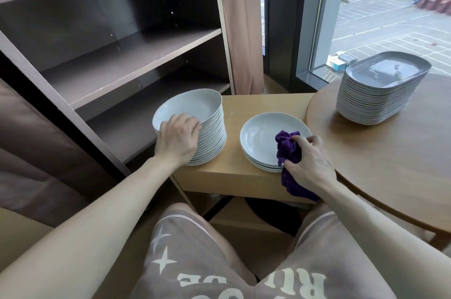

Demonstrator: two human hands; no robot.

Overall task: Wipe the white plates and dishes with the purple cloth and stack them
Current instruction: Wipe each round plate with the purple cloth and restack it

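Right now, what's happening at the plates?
A seated person is handling white plates on a small wooden table. The left hand grips the rim of the top plate on the tall stack. The right hand holds the purple cloth bunched against the near edge of the short stack beside it. A third stack of oblong dishes sits on the round table to the right.

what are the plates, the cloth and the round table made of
The plates look like glazed ceramic: white, glossy, soft reflections. The cloth seems plush microfibre or terry: fuzzy, crumpled. The round table looks like matte wood or veneer, with faint grain; which, I cannot tell.
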